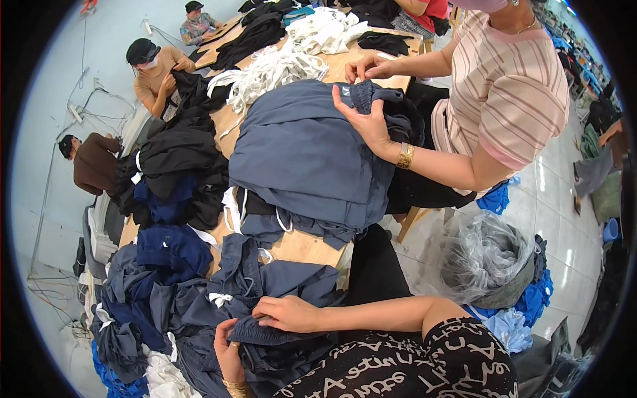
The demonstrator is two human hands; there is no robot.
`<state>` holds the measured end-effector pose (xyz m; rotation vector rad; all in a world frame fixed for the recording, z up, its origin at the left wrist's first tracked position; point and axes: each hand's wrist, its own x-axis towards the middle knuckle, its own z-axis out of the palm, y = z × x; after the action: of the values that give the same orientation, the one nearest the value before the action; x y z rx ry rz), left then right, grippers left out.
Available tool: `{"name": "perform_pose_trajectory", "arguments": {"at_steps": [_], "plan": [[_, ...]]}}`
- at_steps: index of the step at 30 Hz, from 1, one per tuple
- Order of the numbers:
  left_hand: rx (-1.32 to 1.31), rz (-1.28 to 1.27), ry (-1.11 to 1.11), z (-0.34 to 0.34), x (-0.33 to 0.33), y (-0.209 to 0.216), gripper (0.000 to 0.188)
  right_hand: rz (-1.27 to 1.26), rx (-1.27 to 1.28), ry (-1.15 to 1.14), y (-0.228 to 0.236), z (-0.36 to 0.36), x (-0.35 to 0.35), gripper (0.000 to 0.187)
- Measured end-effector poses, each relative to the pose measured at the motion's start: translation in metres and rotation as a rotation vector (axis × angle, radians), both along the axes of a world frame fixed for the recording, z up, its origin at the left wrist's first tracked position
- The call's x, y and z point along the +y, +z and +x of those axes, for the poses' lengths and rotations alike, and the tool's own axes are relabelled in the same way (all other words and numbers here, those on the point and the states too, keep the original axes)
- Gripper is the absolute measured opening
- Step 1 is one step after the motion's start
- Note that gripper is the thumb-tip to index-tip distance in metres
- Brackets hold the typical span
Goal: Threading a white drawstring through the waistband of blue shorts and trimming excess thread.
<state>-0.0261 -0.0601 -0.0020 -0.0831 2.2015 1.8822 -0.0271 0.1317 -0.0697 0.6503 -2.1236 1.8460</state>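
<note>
- Currently, the left hand (229,351) grips the grey garment (269,361) at one end of its gathered waistband (282,333).
- Right hand (288,313) bends its fingers over that edge; how tightly they pinch, I cannot tell.
- The garment lies against the patterned shirt (411,361), beside piled clothes (176,305).
- Seemingly, the step is handling the waistband; the next move calls for an even hold.

Bright, cool, fairly even light covers the wooden table (308,251), leaving soft shadows in the folds of the grey garments (302,146) on it, while black cloth (182,149) there loses detail. Right of the table, white glare streaks the tiled floor (561,219) and a clear plastic bag (481,255) glints. Left of it, the pale wall (53,99) curves toward the fisheye's black rim.
</note>
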Motion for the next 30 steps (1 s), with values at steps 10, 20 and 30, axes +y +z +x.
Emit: {"name": "perform_pose_trajectory", "arguments": {"at_steps": [10, 20, 30], "plan": [[-0.016, 0.006, -0.02, 0.008, -0.001, -0.001, 0.034, 0.078, 0.055, -0.049, -0.005, -0.001, 0.003, 0.009], [0.115, -0.09, -0.142, -0.011, -0.008, -0.012, 0.034, -0.15, -0.492, 0.014, 0.021, -0.023, 0.024, 0.007], [-0.159, 0.286, -0.019, 0.006, -0.016, -0.022, 0.033, 0.243, -0.012, -0.026, 0.009, 0.009, -0.02, 0.012]]}}
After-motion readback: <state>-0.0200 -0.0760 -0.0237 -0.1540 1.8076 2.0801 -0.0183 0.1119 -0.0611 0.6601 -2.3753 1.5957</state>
